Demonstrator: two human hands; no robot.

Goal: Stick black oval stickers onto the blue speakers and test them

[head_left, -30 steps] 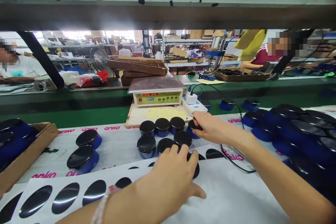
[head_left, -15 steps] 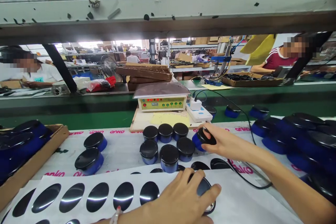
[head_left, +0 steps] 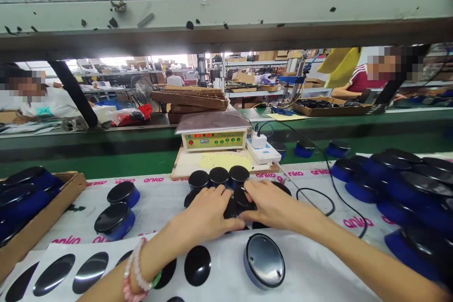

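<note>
My left hand (head_left: 208,212) reaches over the front of a cluster of round blue housings with glossy black tops. Its fingers and thumb are curled around a black-topped housing (head_left: 230,208), mostly hidden. Close beside it, my right hand (head_left: 269,203) grips another black-topped housing (head_left: 243,198) between fingers and thumb. Behind the hands stand several more, such as the round housing (head_left: 218,176) in the back row. Nearer me, a single round housing (head_left: 264,260) with a grey, shiny top lies on a white sheet (head_left: 304,264) bearing black oval discs (head_left: 197,265).
At left stand two housings (head_left: 115,219) and a cardboard box (head_left: 67,193) of them; a pile (head_left: 399,184) lies right. A control box (head_left: 214,138), power strip (head_left: 264,152) and black cable (head_left: 332,174) are behind. A shelf beam (head_left: 226,14) crosses above. Co-workers sit opposite.
My left hand has let go of the grey-topped housing on the sheet and moved up to the cluster. My right hand has moved left, from a housing at the cluster's right end to its front row.
</note>
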